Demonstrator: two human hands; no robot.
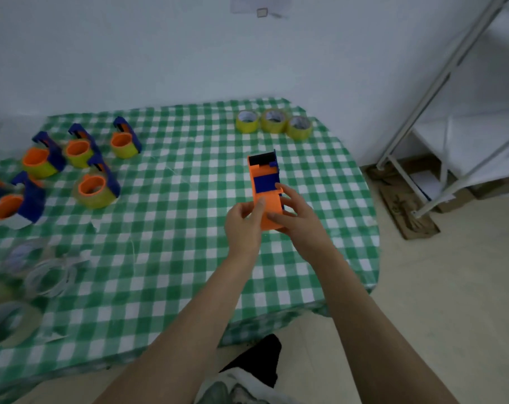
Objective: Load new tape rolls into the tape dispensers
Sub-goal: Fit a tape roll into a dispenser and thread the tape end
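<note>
An empty orange and blue tape dispenser (265, 186) is held above the checked table, its black blade end pointing away from me. My left hand (244, 225) grips its near left side, thumb on the orange body. My right hand (295, 215) holds the near right side with fingers curled round it. Three new yellow tape rolls (273, 121) stand in a row at the table's far right. Several loaded dispensers (78, 167) with yellow rolls sit at the far left.
The green-and-white checked tablecloth (174, 228) covers the table. Used clear tape cores and loose tape (48, 275) lie at the near left. A white metal shelf frame (439, 112) stands right of the table, with flattened cardboard (407, 211) on the floor.
</note>
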